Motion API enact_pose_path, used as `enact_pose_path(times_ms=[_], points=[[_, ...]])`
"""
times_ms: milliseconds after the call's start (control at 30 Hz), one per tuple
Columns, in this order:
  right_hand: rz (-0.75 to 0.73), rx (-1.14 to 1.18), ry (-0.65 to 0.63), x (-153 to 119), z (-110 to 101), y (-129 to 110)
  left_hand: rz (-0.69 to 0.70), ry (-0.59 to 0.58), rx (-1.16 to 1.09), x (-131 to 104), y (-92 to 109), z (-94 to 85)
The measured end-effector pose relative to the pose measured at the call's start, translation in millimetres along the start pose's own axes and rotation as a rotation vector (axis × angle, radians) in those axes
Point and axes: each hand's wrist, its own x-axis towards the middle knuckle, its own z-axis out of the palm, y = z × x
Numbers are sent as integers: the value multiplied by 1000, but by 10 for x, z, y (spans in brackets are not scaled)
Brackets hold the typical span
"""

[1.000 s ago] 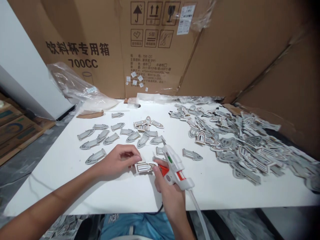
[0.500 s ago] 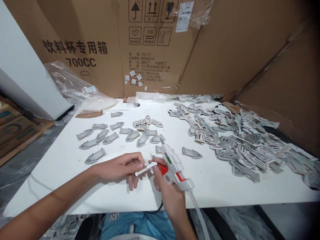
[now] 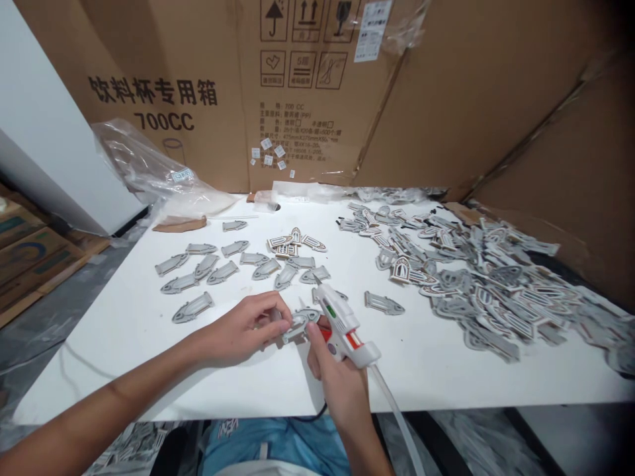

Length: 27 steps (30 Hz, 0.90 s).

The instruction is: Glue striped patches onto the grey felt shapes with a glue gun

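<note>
Right hand (image 3: 337, 360) wrapped round glue gun (image 3: 342, 320), its thumb on grey piece (image 3: 299, 325) above white table (image 3: 208, 390), left hand (image 3: 253, 324) with fingertips at the piece's near end, apparently pinching it, loose pieces (image 3: 476, 284) heaped to the right.

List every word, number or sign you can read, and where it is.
"饮料杯专用箱": cardboard box
"700CC": same box, below
"5层": same box, in a symbol square
"700 CC", "(PP)": same box, small print, rest blurred
Signs: umbrella, up arrows, glass; same box
Unreadable: white label, plastic bag label, shorts lettering, glue gun window
</note>
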Motion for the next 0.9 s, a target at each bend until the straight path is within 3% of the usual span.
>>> enact_pose_path(times_ms=[133,200,300,400,500,633,733,900], points=[[21,132,0,53,24,25,-17,-69,-171,2,-54,-52],[28,185,5,76,30,54,-36,-46,-224,17,-96,-82],[22,210,8,91,34,85,-69,124,-199,43,-124,-107],[16,195,12,73,35,61,-13,283,-105,50,-107,-99],[1,153,-8,32,36,-19,153,364,162,37,-105,-69],[5,118,1,-12,36,-100,579,431,630,17,-158,-29],[8,83,-7,-13,29,-86,815,494,807,6,-180,-18],[-7,79,-65,41,-2,52,1015,329,839,-14,-132,-12]])
